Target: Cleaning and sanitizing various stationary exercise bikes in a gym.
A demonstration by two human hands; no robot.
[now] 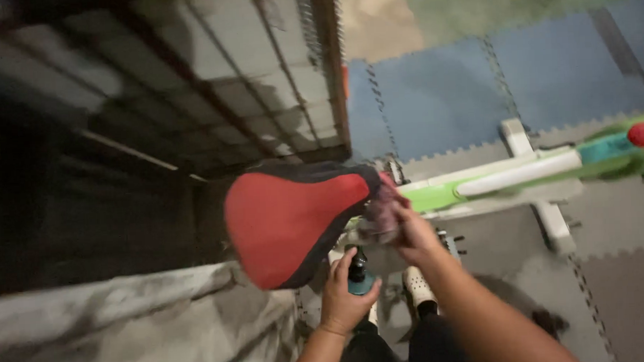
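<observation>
A person wipes the narrow front end of a red-and-black bike saddle, seen from above on a green-and-white exercise bike frame standing on blue and grey foam floor mats. The right hand is bunched tight around a crumpled pinkish cloth, pressing it vs. the saddle's nose. The left hand is curled round a small teal spray bottle w/ dark nozzle, held upright just below the saddle. White shoes show beneath.

Judging from the pic, the wipe would go best w/ the cloth kept flat on the seam where black trim meets red, short firm strokes toward the tip, and the bottle held clear of the frame so it doesn't drip. Motion blur hides whether the saddle surface is wet.
</observation>
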